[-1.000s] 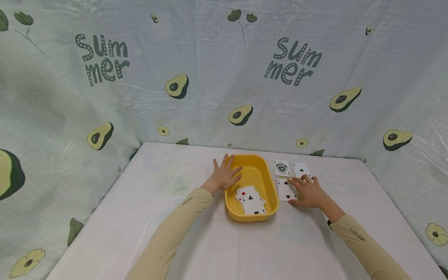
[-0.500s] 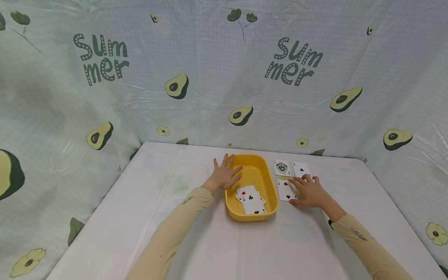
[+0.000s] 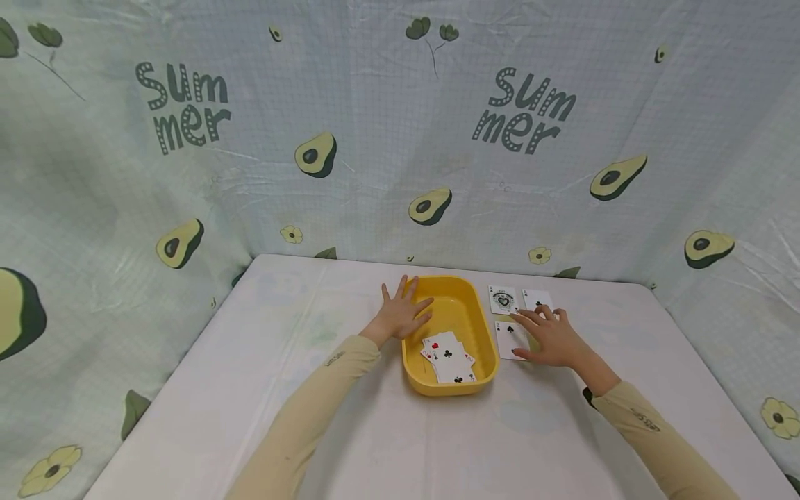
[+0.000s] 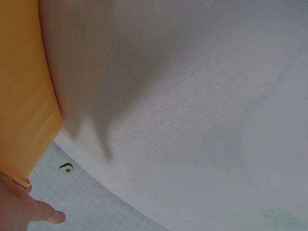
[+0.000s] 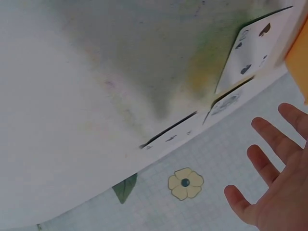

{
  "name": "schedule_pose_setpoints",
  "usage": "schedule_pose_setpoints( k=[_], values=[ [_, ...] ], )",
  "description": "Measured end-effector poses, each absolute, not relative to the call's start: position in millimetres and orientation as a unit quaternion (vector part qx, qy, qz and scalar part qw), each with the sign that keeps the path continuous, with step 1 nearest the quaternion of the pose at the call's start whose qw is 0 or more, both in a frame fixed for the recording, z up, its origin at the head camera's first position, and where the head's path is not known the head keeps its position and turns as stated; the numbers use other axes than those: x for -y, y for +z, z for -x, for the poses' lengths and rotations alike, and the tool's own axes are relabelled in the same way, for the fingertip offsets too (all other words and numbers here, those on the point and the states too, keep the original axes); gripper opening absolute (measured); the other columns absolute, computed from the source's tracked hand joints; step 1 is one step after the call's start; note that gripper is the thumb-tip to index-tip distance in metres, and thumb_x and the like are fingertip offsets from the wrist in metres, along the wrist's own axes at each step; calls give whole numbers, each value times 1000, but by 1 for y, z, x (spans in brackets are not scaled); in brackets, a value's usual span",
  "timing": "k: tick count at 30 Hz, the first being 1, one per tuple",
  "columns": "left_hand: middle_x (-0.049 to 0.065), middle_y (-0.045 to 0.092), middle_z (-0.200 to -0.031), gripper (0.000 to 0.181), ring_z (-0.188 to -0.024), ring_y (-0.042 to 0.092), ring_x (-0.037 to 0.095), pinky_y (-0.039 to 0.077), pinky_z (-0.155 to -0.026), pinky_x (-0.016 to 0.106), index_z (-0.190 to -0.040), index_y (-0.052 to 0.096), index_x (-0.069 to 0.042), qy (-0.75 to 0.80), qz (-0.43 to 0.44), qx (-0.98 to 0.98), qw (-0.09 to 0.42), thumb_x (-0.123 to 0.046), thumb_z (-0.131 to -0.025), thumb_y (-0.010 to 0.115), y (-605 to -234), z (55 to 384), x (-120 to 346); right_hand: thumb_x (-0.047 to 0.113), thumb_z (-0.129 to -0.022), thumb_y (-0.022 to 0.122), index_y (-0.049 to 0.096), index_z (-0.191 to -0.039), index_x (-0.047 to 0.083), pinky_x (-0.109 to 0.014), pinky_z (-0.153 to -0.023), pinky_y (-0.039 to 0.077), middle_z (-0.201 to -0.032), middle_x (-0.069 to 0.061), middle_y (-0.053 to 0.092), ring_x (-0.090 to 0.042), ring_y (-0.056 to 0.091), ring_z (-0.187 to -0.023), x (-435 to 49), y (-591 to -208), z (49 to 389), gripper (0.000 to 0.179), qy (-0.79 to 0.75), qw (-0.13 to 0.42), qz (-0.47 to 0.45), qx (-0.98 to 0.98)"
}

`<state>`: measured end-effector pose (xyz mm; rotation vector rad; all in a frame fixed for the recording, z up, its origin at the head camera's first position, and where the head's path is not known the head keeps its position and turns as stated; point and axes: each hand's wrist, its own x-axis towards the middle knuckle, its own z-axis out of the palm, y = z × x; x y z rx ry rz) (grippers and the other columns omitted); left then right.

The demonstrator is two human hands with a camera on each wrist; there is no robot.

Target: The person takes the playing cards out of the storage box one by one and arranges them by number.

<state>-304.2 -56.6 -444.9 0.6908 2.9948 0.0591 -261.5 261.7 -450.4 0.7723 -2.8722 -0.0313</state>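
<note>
My left hand lies with spread fingers over the left rim of a yellow plastic tray; the left wrist view shows part of that hand at the tray's edge. Inside the tray, several playing cards overlap, with a two of clubs on top. Right of the tray, a two of spades lies face up, partly covered by my right hand. That hand's fingers are spread and hold nothing; the right wrist view shows them apart from the card. Beyond are an ace of spades and a clubs card.
A white cloth-covered table carries the tray and cards. Behind it hangs a pale curtain printed with avocados and flowers, meeting the table's back edge.
My right hand has shifted slightly away from me and lifted off the two of spades. The left hand, tray and cards have stayed in place.
</note>
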Motion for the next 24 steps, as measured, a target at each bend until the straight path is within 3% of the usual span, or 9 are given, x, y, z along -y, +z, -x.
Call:
schedule_pose_setpoints(
  k=[12, 24],
  values=[
    [11, 2, -152, 47, -138, -2, 36, 5, -100, 68, -139, 30, -31, 13, -223, -974, 38, -46, -95, 26, -446, 304, 56, 45, -82, 57, 47, -129, 15, -58, -91, 27, -127, -8, 52, -28, 41, -109, -230, -430, 249, 56, 22, 98, -296, 950],
    [11, 5, -152, 47, -138, 0, 37, 7, -99, 69, -138, 33, -29, 21, -227, -973, 37, -45, -94, 27, -443, 302, 57, 41, -82, 58, 51, -126, 16, -54, -94, 26, -129, -6, 51, -27, 40, -112, -205, -425, 241, 51, 26, 111, -345, 931]
  ],
)
